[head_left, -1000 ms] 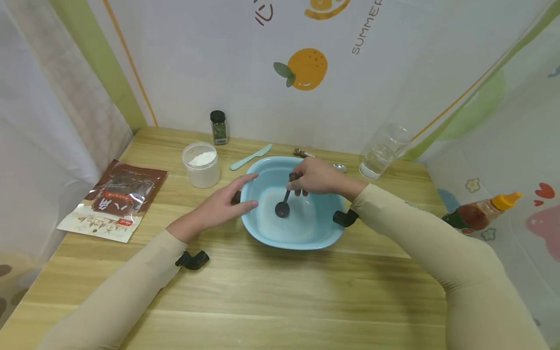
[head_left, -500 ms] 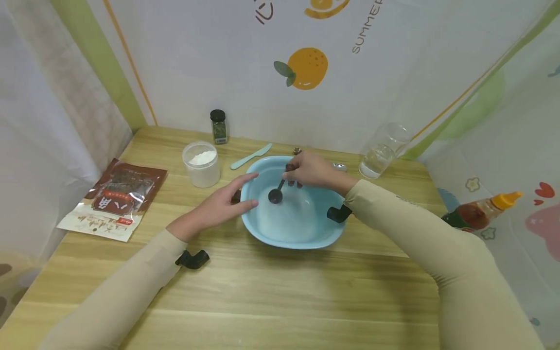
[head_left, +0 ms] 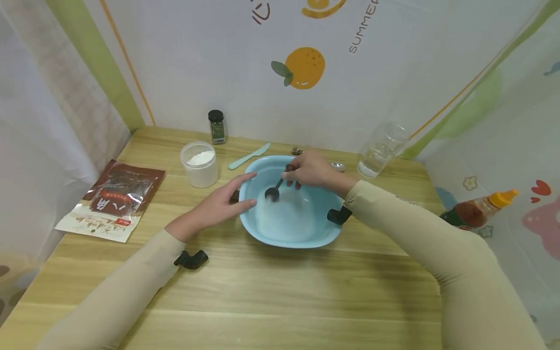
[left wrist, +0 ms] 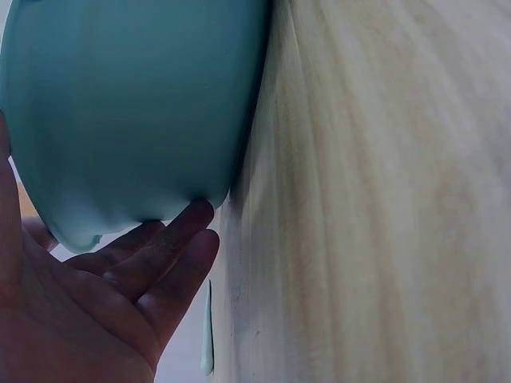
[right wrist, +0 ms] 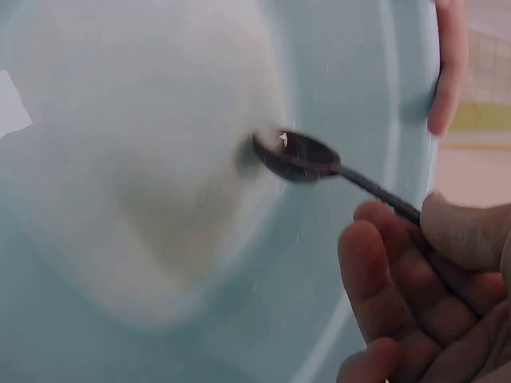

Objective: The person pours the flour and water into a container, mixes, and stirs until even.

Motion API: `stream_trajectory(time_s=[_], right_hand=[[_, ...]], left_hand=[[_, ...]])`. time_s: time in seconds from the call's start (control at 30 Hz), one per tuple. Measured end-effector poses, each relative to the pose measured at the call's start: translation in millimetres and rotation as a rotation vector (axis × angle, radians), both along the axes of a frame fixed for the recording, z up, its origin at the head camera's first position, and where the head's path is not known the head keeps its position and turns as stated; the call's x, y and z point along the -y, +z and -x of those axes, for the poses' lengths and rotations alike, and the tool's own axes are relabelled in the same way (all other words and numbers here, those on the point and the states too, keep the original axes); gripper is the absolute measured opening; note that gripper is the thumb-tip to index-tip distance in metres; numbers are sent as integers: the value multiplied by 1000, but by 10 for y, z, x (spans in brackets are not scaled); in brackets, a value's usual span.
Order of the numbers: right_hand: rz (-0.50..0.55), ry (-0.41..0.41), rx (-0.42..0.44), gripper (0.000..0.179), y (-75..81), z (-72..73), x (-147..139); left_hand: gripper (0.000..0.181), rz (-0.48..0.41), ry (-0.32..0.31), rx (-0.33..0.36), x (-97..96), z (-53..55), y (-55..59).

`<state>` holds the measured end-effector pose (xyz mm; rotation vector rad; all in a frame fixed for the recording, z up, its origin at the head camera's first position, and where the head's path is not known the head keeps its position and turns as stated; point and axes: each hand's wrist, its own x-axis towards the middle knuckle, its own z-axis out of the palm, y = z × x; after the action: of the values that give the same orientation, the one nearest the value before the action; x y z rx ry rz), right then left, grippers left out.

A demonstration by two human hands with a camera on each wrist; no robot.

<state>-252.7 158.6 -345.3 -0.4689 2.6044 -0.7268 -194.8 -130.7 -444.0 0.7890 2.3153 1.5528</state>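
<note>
A light blue basin [head_left: 302,242] stands on the wooden table with cloudy white contents across its bottom. My right hand [head_left: 312,168] reaches over its far side and pinches the handle of a dark spoon [head_left: 272,194]. In the right wrist view, a little white stuff shows in the spoon's bowl [right wrist: 299,155], which is low over the contents. My left hand [head_left: 220,205] holds the basin at its left rim. Its thumb lies over the rim, and in the left wrist view several fingertips [left wrist: 200,214] press against the outer wall.
Behind the basin are a pale green knife [head_left: 249,156], a metal spoon [head_left: 338,166] and a glass of water [head_left: 376,155]. A jar of white powder [head_left: 200,165], a spice bottle [head_left: 217,127] and a brown packet [head_left: 113,199] stand leftward. A sauce bottle [head_left: 479,209] is far right.
The spoon in my right hand has moved left and toward the basin's far side, and some white stuff now shows in its bowl. My left hand has stayed at the rim.
</note>
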Motion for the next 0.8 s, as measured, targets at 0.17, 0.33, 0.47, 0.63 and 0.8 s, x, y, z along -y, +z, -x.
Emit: stream_trajectory(time_s=[0.17, 0.33, 0.47, 0.63, 0.8], right_hand=[[0, 192, 120, 25, 25, -61, -44], [-102, 215, 124, 32, 85, -47, -212], [-133, 114, 47, 35, 95, 10, -302], [-107, 48, -55, 31, 88, 26, -243], [-30, 171, 15, 27, 64, -11, -206]], left_hand=[[79, 9, 10, -10, 5, 4, -6], [79, 36, 25, -22, 16, -8, 10], [79, 68, 31, -38, 20, -13, 7], [80, 60, 34, -36, 21, -21, -3], [79, 47, 25, -34, 10, -7, 5]])
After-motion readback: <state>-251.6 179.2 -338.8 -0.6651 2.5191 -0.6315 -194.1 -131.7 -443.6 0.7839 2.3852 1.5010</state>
